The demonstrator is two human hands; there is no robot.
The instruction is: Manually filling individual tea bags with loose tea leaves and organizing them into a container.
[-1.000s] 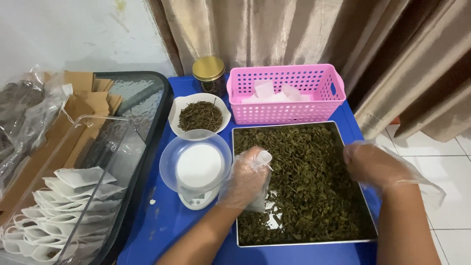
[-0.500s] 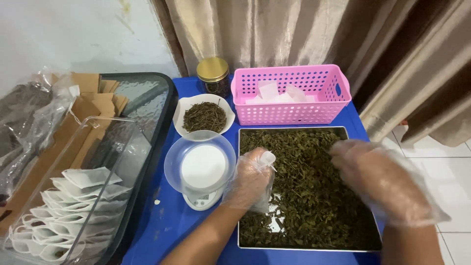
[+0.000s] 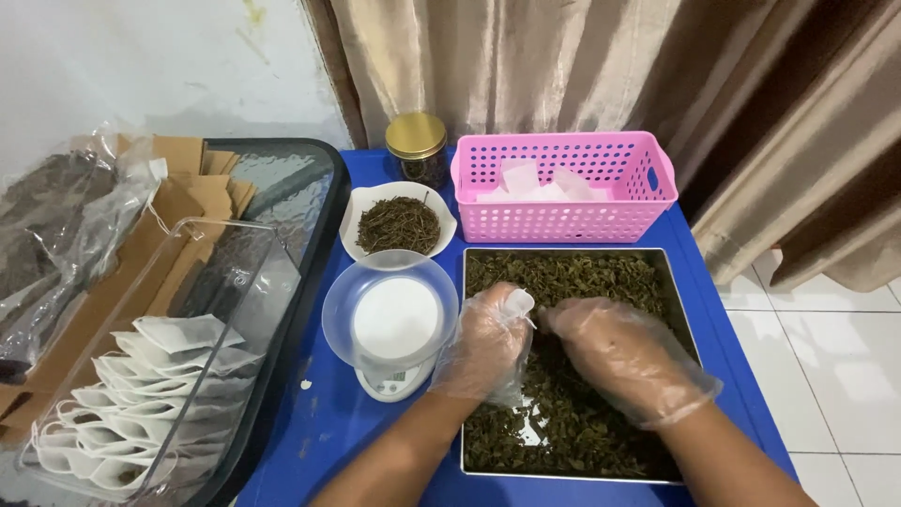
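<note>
Since half a second ago, the right hand has swung in from the tray's right side to meet the left hand over the metal tray of dried tea leaves. Both wear loose clear plastic gloves. Left fingers are closed around a small white filter bag, its open top poking upward. Right fingertips touch that bag's mouth, pinched together; what they hold cannot be told. Just left stands a kitchen scale bearing a clear bowl.

Home room (not shop): beige curtains, tiled floor, small blue table.
</note>
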